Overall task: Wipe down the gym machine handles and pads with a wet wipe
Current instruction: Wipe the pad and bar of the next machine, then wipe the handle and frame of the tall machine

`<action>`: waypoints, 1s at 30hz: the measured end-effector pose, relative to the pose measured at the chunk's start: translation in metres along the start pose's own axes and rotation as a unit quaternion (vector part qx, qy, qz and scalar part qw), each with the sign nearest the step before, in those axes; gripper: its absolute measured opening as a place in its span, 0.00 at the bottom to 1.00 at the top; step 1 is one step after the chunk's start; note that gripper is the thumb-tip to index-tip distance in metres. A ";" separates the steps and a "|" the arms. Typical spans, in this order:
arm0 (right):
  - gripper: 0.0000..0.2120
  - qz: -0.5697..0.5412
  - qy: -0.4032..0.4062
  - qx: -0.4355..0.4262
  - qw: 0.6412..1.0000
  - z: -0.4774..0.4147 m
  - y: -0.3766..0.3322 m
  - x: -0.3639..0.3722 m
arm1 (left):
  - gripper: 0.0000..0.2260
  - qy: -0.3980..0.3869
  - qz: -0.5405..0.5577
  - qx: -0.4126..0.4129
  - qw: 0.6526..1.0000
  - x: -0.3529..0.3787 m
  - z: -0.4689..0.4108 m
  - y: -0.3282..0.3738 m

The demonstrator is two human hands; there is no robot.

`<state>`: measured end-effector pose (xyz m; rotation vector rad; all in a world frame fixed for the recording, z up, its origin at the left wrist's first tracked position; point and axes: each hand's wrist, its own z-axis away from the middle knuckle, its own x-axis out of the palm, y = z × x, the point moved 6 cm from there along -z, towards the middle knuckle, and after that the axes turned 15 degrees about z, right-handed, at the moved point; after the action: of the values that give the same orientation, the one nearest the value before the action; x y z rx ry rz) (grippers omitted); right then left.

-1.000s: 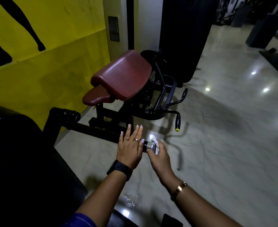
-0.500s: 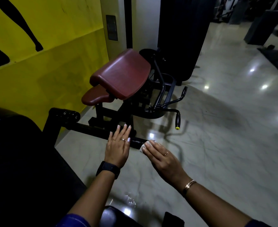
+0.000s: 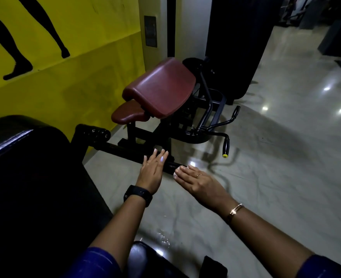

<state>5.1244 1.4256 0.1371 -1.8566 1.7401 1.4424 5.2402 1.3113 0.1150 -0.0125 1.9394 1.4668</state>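
A black handle bar (image 3: 125,149) sticks out from the machine with the black pad (image 3: 25,157) at the left. My left hand (image 3: 151,173) rests flat on the bar, fingers straight. My right hand (image 3: 197,181) lies over the bar's free end with straight fingers. A sliver of white wet wipe (image 3: 175,176) shows under its fingertips, and the rest of it is hidden.
Beyond the bar stands a machine with a dark red pad (image 3: 161,87) and seat (image 3: 127,115). Its black handles (image 3: 225,147) have yellow tips. A yellow wall (image 3: 65,87) runs along the left. Glossy floor (image 3: 276,177) spreads to the right, with dark equipment far back.
My right hand went from gripping the bar's end with the wipe to lying flat over it. My left hand slid a little along the bar toward the machine.
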 end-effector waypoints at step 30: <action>0.18 -0.819 -0.256 0.240 0.455 -0.033 -0.012 -0.029 | 0.11 0.499 0.471 -0.197 0.701 -0.001 0.148 0.082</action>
<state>5.1555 1.4240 0.1697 -1.3528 -0.3438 0.3366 5.2842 1.4664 0.1668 -0.0077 2.5362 3.0379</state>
